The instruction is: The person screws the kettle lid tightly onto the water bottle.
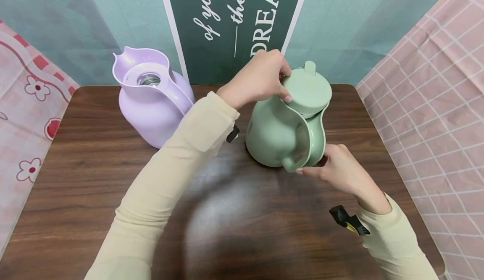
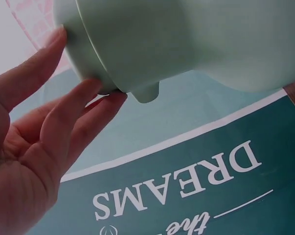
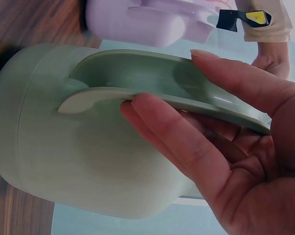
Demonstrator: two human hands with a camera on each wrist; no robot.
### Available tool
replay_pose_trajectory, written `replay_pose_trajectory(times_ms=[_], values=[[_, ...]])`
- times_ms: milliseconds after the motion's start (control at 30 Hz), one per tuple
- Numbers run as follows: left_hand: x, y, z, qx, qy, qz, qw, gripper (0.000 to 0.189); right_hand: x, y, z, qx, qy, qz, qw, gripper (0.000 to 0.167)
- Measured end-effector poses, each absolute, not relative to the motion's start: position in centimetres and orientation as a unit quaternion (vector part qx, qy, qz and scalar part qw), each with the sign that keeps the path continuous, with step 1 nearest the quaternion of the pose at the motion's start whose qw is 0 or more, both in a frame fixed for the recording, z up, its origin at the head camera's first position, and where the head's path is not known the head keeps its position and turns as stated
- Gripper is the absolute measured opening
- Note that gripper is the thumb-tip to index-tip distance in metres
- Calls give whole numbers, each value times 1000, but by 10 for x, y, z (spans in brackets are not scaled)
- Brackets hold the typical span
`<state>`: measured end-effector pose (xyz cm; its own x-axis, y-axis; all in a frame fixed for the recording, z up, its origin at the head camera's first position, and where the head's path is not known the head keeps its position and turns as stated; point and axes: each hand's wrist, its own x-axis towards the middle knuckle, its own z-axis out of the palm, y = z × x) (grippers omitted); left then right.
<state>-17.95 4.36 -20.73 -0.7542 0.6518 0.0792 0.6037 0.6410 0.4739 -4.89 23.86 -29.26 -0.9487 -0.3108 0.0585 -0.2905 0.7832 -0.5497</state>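
A pale green thermos jug (image 1: 270, 135) stands on the table, its looped handle (image 1: 312, 139) facing the front right. My left hand (image 1: 261, 76) pinches the round lid (image 1: 308, 89) by its rim. Thumb and fingers meet the lid's edge in the left wrist view, and a small tab (image 2: 146, 93) projects beside it. From the head, the lid looks slightly tilted on the mouth, with a pale band showing under it. The right hand (image 1: 344, 168) holds the lower handle, fingers along one edge and thumb at the other in the right wrist view.
A lilac thermos jug (image 1: 151, 103) stands at the back left, its top open and its inner mouth visible. Behind the wooden table (image 1: 94, 196) hangs a teal backdrop with a dark green lettered panel (image 1: 227, 28). Pink cloths (image 1: 438, 82) border both sides.
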Motion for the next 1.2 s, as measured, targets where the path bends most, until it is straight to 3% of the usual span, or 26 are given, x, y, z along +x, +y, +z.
replay_pose_trajectory(times_ms=[233,433,533,733,967,1200], values=[[-166,50,-206,293,922,247,49,46,-49,239,-292,-155,943,-294,24,24],[-150,57,-204,260,933,244,45,27,-49,240,-294,-162,941,-296,13,23],[-149,57,-203,258,933,247,45,24,-50,240,-294,-165,940,-297,12,23],[-161,54,-207,286,926,243,49,37,-50,241,-294,-160,939,-303,24,22],[-172,47,-208,341,909,234,47,34,-50,241,-293,-156,940,-303,33,22],[-164,44,-206,295,922,246,54,25,-50,241,-293,-160,938,-305,30,21]])
